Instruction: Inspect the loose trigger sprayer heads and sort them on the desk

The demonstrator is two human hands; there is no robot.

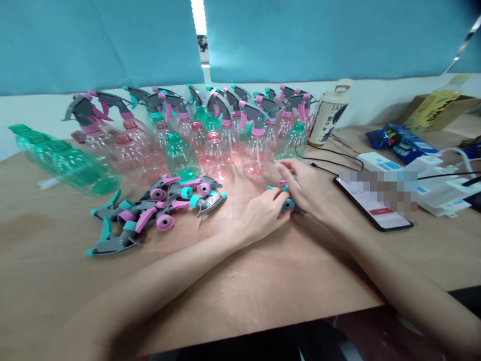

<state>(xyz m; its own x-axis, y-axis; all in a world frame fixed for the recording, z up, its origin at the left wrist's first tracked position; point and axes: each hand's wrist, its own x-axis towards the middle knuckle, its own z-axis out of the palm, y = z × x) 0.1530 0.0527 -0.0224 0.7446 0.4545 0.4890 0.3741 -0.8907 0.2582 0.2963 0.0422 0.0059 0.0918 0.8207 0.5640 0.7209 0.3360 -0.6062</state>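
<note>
My left hand (265,213) is closed on a teal and grey spray head (287,204), right of the table's middle. My right hand (302,188) lies against the same spot from the far side, its fingers bent over something I cannot make out, with bits of pink and teal showing between the hands. To the left lies a heap of loose grey spray heads (146,213) with pink or teal collars. Behind stand clear pink and green bottles; several carry spray heads, while a green bottle (180,158) and a pink bottle (217,159) have open necks.
A phone (376,205) lies right of my hands, beside white power strips (432,185) and black cables. Farther back are a white bottle (327,115), a blue packet (404,143), a yellow-labelled bottle (432,108) and a cardboard box. Green bottles (71,163) stand at the far left.
</note>
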